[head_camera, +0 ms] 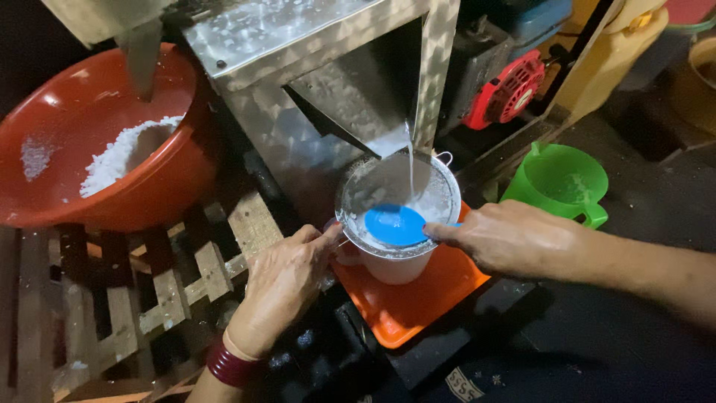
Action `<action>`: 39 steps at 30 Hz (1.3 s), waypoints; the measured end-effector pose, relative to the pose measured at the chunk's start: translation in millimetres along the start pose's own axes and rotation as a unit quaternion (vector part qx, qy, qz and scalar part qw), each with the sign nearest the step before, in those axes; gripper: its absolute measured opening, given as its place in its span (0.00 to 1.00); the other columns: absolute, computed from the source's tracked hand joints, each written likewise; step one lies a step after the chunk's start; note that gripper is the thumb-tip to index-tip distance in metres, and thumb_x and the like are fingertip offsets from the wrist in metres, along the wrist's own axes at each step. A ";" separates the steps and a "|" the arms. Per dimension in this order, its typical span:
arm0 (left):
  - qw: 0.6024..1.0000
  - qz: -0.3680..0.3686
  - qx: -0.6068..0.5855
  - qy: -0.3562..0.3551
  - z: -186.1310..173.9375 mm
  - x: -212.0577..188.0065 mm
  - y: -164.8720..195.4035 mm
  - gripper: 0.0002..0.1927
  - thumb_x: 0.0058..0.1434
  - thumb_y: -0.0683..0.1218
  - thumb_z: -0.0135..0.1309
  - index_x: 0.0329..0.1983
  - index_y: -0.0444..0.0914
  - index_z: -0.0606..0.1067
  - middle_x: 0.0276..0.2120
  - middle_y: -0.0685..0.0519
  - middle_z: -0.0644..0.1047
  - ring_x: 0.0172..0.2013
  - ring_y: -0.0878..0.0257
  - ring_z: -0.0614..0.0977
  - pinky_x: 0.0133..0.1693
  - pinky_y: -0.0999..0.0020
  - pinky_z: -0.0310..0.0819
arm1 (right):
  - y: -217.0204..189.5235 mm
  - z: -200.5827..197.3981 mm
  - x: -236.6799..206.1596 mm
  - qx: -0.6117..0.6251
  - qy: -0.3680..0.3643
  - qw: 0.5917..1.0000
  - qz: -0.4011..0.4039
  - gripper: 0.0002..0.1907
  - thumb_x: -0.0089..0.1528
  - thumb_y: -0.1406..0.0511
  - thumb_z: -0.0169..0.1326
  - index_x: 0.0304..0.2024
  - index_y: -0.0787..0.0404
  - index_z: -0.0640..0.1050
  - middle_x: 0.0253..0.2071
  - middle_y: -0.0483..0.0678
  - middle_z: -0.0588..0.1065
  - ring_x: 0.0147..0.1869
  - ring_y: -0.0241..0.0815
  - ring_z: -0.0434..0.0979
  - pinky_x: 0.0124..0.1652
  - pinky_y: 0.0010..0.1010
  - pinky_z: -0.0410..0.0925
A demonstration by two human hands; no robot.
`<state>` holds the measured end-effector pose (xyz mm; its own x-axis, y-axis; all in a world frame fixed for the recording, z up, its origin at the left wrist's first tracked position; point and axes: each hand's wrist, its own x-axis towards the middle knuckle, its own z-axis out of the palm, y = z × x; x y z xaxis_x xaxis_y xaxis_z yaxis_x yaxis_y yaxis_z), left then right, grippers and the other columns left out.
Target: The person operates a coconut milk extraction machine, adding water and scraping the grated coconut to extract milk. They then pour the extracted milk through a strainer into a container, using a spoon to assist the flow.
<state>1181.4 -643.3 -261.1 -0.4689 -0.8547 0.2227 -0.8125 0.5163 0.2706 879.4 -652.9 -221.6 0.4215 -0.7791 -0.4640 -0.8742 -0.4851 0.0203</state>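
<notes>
The left hand (287, 280) rests its fingers against the rim of a round metal mesh strainer (373, 186), thumb and forefinger closed on the edge at the strainer's near-left side. A dark red bangle (230, 366) sits on that wrist. The right hand (507, 237) reaches in from the opposite side, fingers drawn together and clamped on the handle of a blue scoop (394, 224), whose round bowl lies inside the strainer just beyond the fingertips. The handle itself is mostly hidden under the fingers.

The strainer sits on top of a white cup (388, 265), directly below and between both sets of fingers. The cup stands on an orange square tray (418, 298), which extends beneath the right hand's fingers. A thin stream of white liquid (409, 160) falls from the chute of a patterned sheet-metal machine (298, 67) into the strainer, landing just above the blue scoop.

Beyond the right hand's knuckles stands a green plastic jug (559, 183), apart from the fingers. Well to the far side of the left hand's fingers sits a large orange-red basin (67, 134) holding white grated pulp (119, 153) under a second metal spout. Wooden slats (171, 283) lie just beside the left hand. A red-covered small engine (511, 86) and a yellow container (619, 52) stand behind the jug.
</notes>
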 end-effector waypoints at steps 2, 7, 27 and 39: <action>1.000 -0.013 -0.005 -0.007 -0.9 0.8 0.4 0.21 0.60 0.46 0.53 0.57 0.47 0.77 0.33 0.50 0.77 0.32 0.48 0.81 0.31 0.52 0.73 | -8.0 -1.4 -3.9 -0.018 0.022 0.999 -0.027 0.39 0.58 0.69 0.47 0.73 0.46 0.60 0.28 0.59 0.78 0.33 0.57 0.82 0.33 0.50 0.74; 0.999 -0.001 -0.043 0.014 -6.9 -0.6 3.4 0.17 0.65 0.46 0.48 0.56 0.48 0.78 0.32 0.49 0.77 0.33 0.48 0.81 0.32 0.52 0.73 | 0.2 4.8 4.4 0.019 0.023 1.000 0.009 0.35 0.61 0.66 0.49 0.72 0.42 0.64 0.30 0.57 0.78 0.35 0.55 0.82 0.36 0.48 0.73; 0.999 0.016 -0.004 0.050 5.2 -10.1 -0.2 0.16 0.65 0.45 0.47 0.55 0.45 0.77 0.29 0.45 0.75 0.30 0.44 0.79 0.30 0.49 0.73 | -18.1 8.9 -43.1 0.884 -0.018 0.462 -0.077 0.29 0.69 0.59 0.35 0.74 0.43 0.55 0.19 0.40 0.60 0.12 0.25 0.53 0.05 0.14 0.53; 0.976 0.134 0.000 0.169 47.9 -17.7 -32.8 0.17 0.59 0.45 0.48 0.50 0.39 0.77 0.46 0.41 0.79 0.39 0.44 0.83 0.36 0.54 0.78 | -203.0 -146.2 193.5 0.559 0.293 0.727 -0.270 0.26 0.69 0.71 0.39 0.69 0.51 0.70 0.27 0.43 0.78 0.21 0.29 0.68 0.23 0.27 0.67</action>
<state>1199.7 -647.6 -318.8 -0.5233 -0.6219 0.5826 -0.6760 0.7192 0.1606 1173.6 -763.3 -186.1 0.5209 -0.7885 0.3269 -0.0546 -0.4130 -0.9091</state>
